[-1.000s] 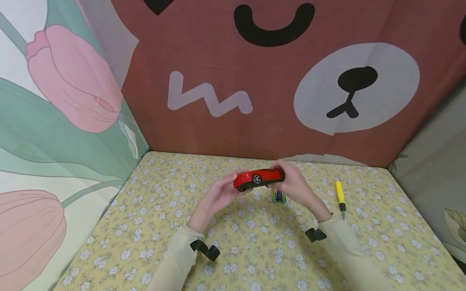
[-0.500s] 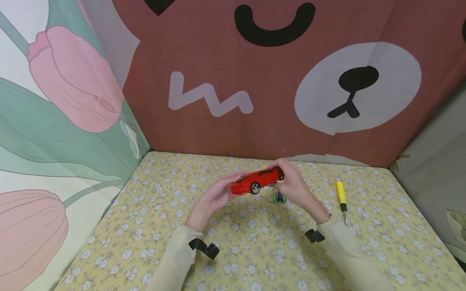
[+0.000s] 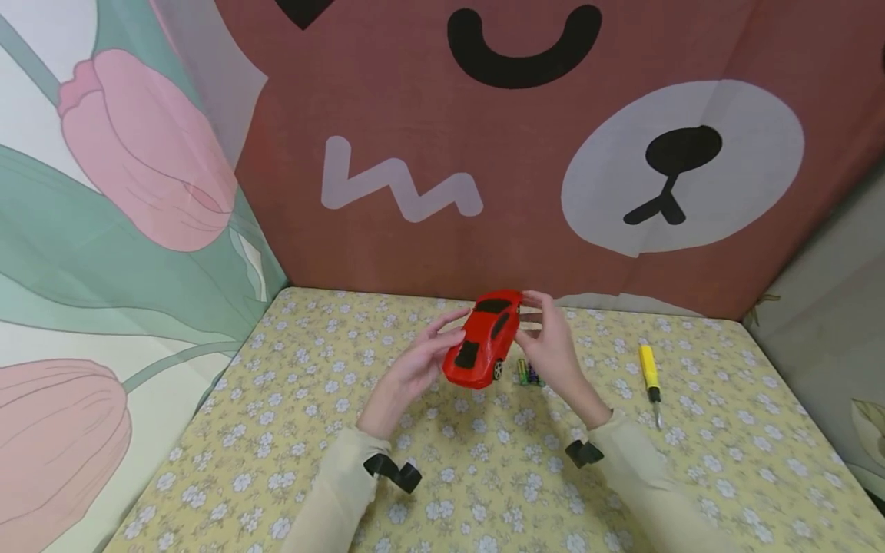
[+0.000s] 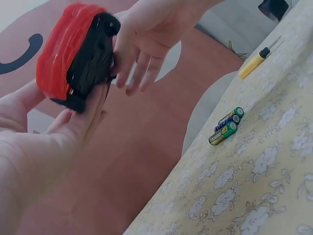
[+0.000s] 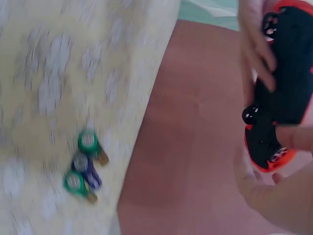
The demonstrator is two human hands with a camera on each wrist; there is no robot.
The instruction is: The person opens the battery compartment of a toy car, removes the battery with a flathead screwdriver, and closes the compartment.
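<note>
A red toy car with dark windows is held above the table in both hands, its roof towards the head camera. The left hand grips one end, thumb over the body and fingers underneath. At the far end and side, the right hand holds it between thumb and fingers. In the right wrist view the car's black underside shows, with the right thumb across it. Below the car, near the right hand, several batteries with green or dark blue wrappers lie side by side.
To the right on the table lies a screwdriver with a yellow and black handle. The flower-patterned tablecloth reaches to printed fabric walls at the back and sides. Each sleeve carries a black wrist strap.
The car has turned from side-on to roof-up, one end now nearer the body. The right hand has shifted its hold, fingers spread along the far side. Batteries and screwdriver stay put.
</note>
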